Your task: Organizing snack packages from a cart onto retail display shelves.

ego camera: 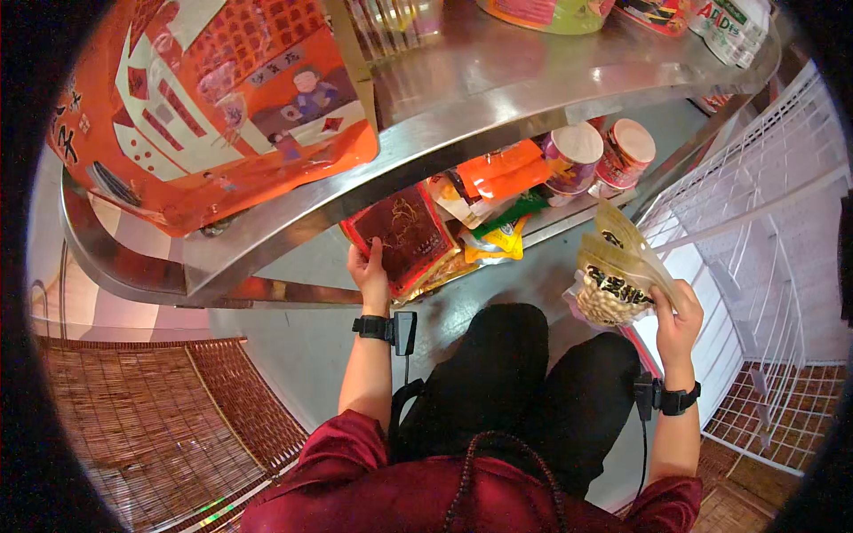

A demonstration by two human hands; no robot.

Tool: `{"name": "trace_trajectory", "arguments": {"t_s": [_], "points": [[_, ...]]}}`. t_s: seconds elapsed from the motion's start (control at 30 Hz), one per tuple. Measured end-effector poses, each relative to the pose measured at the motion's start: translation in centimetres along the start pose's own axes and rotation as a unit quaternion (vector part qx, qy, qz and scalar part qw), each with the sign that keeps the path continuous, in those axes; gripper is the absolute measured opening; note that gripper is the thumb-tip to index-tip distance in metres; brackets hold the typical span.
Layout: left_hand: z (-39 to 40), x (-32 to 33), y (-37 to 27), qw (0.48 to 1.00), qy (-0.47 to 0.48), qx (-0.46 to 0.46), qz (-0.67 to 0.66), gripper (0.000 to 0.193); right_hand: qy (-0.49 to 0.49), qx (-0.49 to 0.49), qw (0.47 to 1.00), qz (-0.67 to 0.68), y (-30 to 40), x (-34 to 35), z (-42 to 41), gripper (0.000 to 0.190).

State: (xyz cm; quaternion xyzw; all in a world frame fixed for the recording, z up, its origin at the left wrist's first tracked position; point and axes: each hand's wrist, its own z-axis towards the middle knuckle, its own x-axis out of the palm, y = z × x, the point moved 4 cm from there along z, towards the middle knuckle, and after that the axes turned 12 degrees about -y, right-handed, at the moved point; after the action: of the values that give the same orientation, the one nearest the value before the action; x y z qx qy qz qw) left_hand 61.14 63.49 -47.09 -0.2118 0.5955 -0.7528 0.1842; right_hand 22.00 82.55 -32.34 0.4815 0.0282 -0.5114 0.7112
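My left hand (370,272) grips the near left edge of a flat dark-red box (404,238) with gold decoration, at the lower shelf. In my right hand (677,320) is a resealable pouch (610,280) with a clear window that shows pale beans or nuts; it hangs over the floor, apart from the shelf. Right of the box lie an orange packet (504,171), a green packet (516,210) and a yellow pouch (496,241). Two lidded paper tubs, one purple (572,160) and one red (624,156), stand farther right.
The steel upper shelf (466,100) juts out above the lower one, with a large orange bag (220,120) at its left. A white wire rack (753,226) stands at the right. A woven bamboo screen (153,406) is at the lower left.
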Motion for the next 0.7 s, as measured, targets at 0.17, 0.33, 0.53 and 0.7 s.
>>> {"name": "trace_trajectory", "arguments": {"t_s": [0.17,0.33,0.53,0.7], "points": [[-0.4,-0.4,1.4,0.997,0.039,-0.065,-0.027,0.018,0.014,0.013,1.0,-0.017,0.2,0.1,0.2,0.007],[0.1,0.3,2.4,0.97,0.033,-0.174,-0.165,0.02,0.005,0.013,1.0,-0.004,-0.1,0.1,0.1,0.008],[0.6,0.5,3.0,0.931,0.042,-0.275,-0.235,0.022,0.009,0.031,0.999,-0.002,0.3,0.1,0.3,0.008],[0.4,0.9,4.7,0.914,0.006,-0.321,-0.249,0.024,0.001,0.005,1.0,-0.017,0.7,-0.1,0.4,0.008]]}}
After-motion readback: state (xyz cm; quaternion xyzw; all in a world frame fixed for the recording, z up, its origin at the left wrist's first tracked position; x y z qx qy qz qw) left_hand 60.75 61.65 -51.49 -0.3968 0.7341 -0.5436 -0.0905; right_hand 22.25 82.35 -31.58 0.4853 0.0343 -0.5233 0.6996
